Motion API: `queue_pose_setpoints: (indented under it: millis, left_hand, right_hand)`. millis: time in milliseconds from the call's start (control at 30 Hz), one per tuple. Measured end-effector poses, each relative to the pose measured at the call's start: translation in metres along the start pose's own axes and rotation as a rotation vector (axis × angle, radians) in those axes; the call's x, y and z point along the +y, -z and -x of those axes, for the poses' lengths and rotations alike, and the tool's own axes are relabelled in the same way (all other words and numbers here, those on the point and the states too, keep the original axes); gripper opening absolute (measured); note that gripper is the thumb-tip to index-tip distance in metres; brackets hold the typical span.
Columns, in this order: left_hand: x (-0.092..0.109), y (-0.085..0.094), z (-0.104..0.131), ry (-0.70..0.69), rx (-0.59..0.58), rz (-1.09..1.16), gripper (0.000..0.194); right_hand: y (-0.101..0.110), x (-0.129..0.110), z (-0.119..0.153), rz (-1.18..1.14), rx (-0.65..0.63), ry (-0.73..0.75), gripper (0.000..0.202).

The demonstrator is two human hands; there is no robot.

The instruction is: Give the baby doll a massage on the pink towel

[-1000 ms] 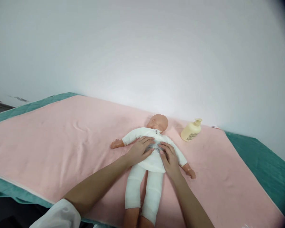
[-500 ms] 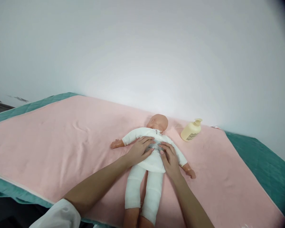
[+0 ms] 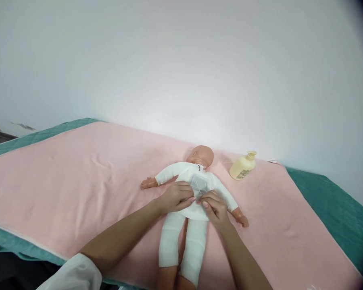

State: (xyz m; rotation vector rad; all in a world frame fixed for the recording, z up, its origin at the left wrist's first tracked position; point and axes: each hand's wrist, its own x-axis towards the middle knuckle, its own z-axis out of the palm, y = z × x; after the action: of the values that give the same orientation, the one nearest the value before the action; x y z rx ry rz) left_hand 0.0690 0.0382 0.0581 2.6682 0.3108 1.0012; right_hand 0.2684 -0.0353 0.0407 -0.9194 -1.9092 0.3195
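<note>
A baby doll point(image 3: 181, 239) with a white cloth body lies stretched out, arms spread and head at the far end. On its torso is a grey-white rectangular panel point(image 3: 200, 183) with a thin pale strand across it. My left hand point(image 3: 177, 196) rests on the left side of the torso, fingers curled and pressed together just below the panel. Facing it from the right, my right hand point(image 3: 214, 206) pinches thumb against fingers over the doll's lower torso. Both sets of fingertips nearly meet; whatever is between them is too small to make out.
A pale yellow pump bottle point(image 3: 242, 166) stands right of the doll's head. Under everything lies a pink blanket point(image 3: 63, 181) over a green quilted cover point(image 3: 329, 197). A white wall point(image 3: 181, 72) rises behind the far edge.
Both hands have drawn down from the middle of the torso and their fingers have curled in. The grey-white panel, earlier mostly covered by the fingers, is now exposed.
</note>
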Motion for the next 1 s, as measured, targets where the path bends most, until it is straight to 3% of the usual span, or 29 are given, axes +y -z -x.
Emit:
queue_pose_setpoints:
  millis: [233, 467, 667, 1000]
  left_hand:
    - [-0.0009, -0.0019, -0.0008, 0.011, -0.030, 0.008, 0.041]
    - [-0.0015, -0.0026, 0.0003, -0.052, 0.077, 0.017, 0.033]
    - [-0.0013, -0.0020, 0.0009, -0.056, 0.098, 0.030, 0.034]
    - [0.0003, -0.0012, -0.0018, -0.201, 0.253, 0.058, 0.025]
  right_hand:
    - [-0.0019, 0.0010, -0.0021, 0.002, -0.035, 0.007, 0.027]
    - [-0.0015, 0.0004, 0.0008, -0.019, 0.009, 0.017, 0.024]
    - [-0.0005, -0.0014, 0.0008, -0.022, 0.034, 0.022, 0.024]
    - [-0.0003, -0.0003, 0.0015, -0.019, 0.084, 0.069, 0.025]
